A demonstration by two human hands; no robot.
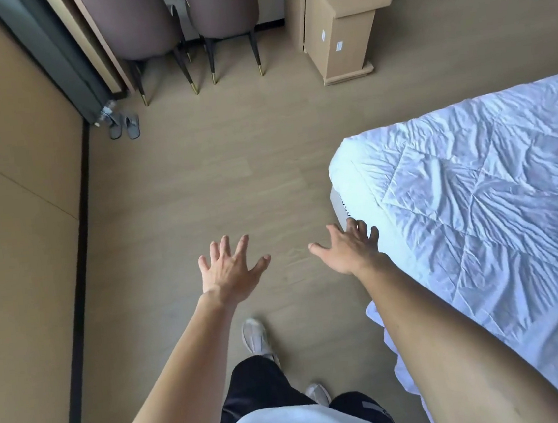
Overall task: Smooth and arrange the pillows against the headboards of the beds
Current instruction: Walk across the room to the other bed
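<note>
Left hand (pixel 230 271): fingers spread, palm down, empty, held out over the floor (pixel 200 192). Right hand (pixel 348 247): likewise splayed and empty, its fingertips at the near corner of the bed (pixel 477 207). Bed: rumpled white quilt, lying to the right of both hands. Pillows and headboard: out of view. Two chairs (pixel 178 18) stand beyond.

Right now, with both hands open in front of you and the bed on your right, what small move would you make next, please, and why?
Probably turn right and follow the white quilted bed toward its head. No pillow or headboard shows in this view; ahead lie only beige floor, two mauve chairs and a cardboard box. The left hand and right hand are spread, holding nothing.
</note>
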